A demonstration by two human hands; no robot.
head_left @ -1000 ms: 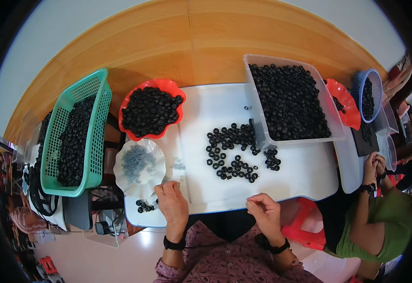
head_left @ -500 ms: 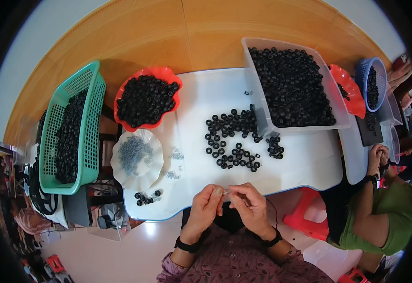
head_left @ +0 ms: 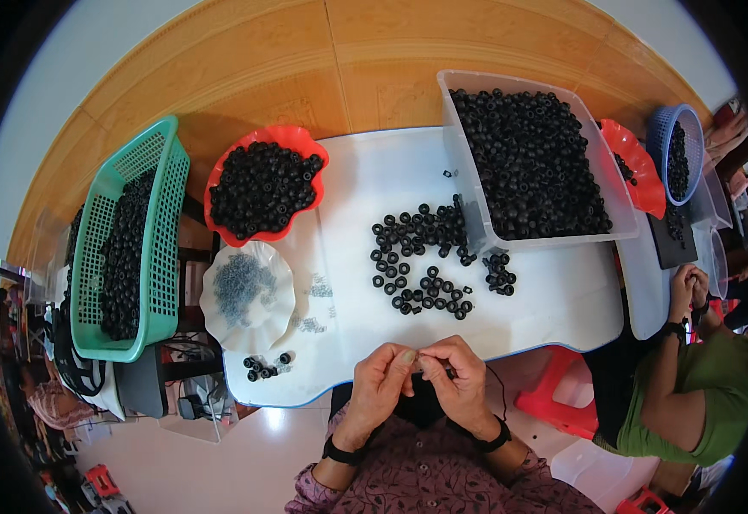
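Note:
My left hand [head_left: 380,382] and my right hand [head_left: 458,383] meet over the table's near edge, thumbs and fingertips pinched together. Whatever lies between them is too small and covered to make out. Ahead of them, many loose black ring-shaped parts [head_left: 433,292] are scattered on the white table [head_left: 344,330]. To the left, a white wavy-rimmed dish [head_left: 273,324] holds a heap of tiny grey, see-through pieces [head_left: 242,284]. More such pieces [head_left: 309,325] lie beside it. Several black parts [head_left: 259,369] rest near the table's left corner.
A clear plastic bin [head_left: 554,242] full of black parts stands at the back right. At the left are a heaped red bowl [head_left: 213,224] and a green basket [head_left: 166,257]. A co-worker in a green top [head_left: 725,385] sits at the right, near a red stool [head_left: 562,411].
My fingertips have drawn closer together, and the small clear bit that showed between them is now mostly covered. The containers and loose parts stay as they were; the view has shifted slightly.

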